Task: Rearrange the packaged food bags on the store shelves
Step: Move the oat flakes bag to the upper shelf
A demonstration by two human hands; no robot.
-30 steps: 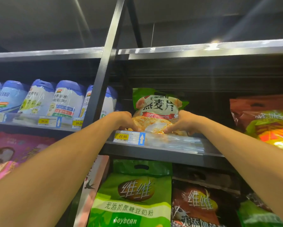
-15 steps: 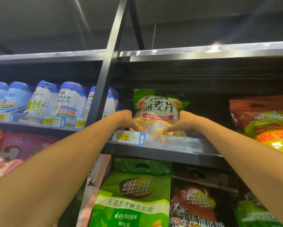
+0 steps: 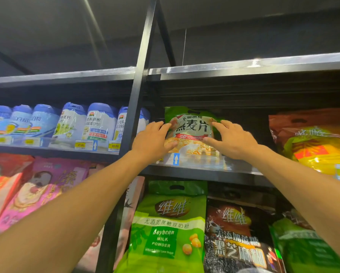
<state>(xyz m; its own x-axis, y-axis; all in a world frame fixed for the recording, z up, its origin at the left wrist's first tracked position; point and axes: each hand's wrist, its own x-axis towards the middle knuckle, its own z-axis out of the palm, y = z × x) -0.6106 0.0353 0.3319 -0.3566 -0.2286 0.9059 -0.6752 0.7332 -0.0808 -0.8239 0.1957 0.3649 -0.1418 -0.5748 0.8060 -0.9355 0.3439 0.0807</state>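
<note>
A green oatmeal bag (image 3: 190,131) stands upright on the upper shelf (image 3: 204,172), just right of the black upright post. My left hand (image 3: 152,140) presses its left side, fingers spread, thumb on the lower front. My right hand (image 3: 232,139) rests against its right side, fingers apart, thumb touching the lower front. The bag's bottom edge is hidden behind the clear shelf lip.
Blue-lidded white powder cans (image 3: 100,123) fill the shelf to the left of the black post (image 3: 137,107). A red-and-yellow bag (image 3: 314,142) stands to the right. Below are a green soybean milk powder bag (image 3: 169,227), a dark sesame bag (image 3: 236,239) and pink bags (image 3: 45,186).
Both hands have moved up from the bag's lower corners to its sides and their fingers have spread. The bag stands a little more upright.
</note>
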